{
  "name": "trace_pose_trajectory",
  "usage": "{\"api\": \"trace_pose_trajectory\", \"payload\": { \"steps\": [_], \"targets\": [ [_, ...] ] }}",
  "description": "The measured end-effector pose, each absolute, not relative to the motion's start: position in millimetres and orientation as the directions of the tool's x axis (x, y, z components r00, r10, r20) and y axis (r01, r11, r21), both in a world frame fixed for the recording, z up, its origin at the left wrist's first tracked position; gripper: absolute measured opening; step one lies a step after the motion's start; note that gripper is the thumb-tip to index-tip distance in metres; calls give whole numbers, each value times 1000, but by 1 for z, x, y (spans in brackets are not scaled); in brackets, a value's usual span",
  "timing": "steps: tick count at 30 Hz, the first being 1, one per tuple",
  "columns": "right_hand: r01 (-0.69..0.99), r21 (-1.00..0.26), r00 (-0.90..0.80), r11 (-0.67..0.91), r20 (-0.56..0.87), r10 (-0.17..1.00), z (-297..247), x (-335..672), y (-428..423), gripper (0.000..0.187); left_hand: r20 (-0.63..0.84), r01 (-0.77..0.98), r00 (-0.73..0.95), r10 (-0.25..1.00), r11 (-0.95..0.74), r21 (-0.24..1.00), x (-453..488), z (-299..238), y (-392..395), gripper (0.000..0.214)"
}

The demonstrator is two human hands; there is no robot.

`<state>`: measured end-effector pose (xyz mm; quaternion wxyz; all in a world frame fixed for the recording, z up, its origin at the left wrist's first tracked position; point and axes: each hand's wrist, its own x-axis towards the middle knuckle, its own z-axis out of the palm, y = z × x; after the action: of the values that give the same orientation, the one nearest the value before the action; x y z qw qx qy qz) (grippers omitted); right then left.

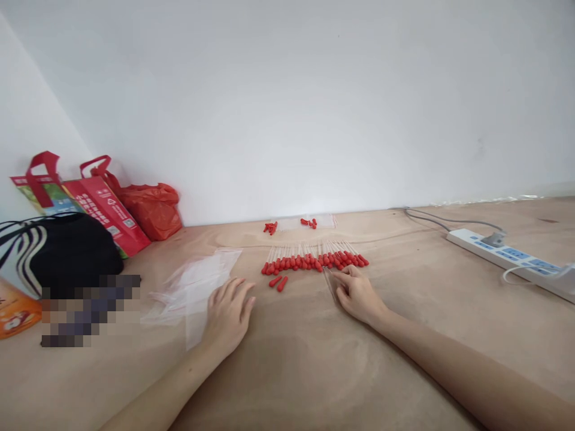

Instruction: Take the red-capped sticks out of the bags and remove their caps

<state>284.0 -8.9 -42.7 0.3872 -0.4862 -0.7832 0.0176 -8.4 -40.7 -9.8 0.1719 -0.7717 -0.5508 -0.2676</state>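
My left hand (228,314) is open, fingers apart and palm down, over the right edge of a pile of clear plastic zip bags (193,281). My right hand (357,293) is closed, thumb and forefinger bent against a thin, shiny narrow strip (331,286); its exact kind is too small to tell. Just beyond it lies a row of thin pale sticks with red bulb-shaped heads (309,262), the heads facing me. Two loose red bulb-shaped pieces (278,283) rest on the wooden table (287,371) between my hands.
Toward the wall, more small red pieces (271,228) lie near a flat clear bag (326,221). A white power strip (507,254) with a grey cable is at right. Shopping bags (108,209), a red plastic bag (155,209) and a black bag (72,251) stand at left.
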Motion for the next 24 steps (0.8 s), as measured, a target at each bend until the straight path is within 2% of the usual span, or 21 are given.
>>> {"api": "trace_pose_trajectory", "payload": {
  "steps": [4,8,12,16,18,20,24],
  "targets": [
    [692,-441,-254,571,591,765,-40,282,-11,24,602,976,197,774,-212,-47,-57,-19,-48,27],
    [672,-478,-255,565,567,783,-36,282,-13,19,572,969,212,792,-248,-16,-104,-12,-45,34],
    [643,-522,-271,560,529,804,-31,283,-13,22,583,964,222,781,-266,-11,-121,5,-39,34],
    [613,-566,-252,551,520,816,-30,283,-13,23,634,938,227,740,-341,62,-88,20,-22,29],
    [607,-556,-234,567,557,797,-31,284,-14,22,599,908,254,759,-400,122,-58,24,-10,26],
    [593,-544,-225,593,595,771,-31,286,-15,30,538,887,279,795,-429,173,-28,25,3,25],
    [587,-525,-271,616,589,761,-31,290,-20,46,433,884,258,864,-391,254,15,20,20,23]
  ]
}}
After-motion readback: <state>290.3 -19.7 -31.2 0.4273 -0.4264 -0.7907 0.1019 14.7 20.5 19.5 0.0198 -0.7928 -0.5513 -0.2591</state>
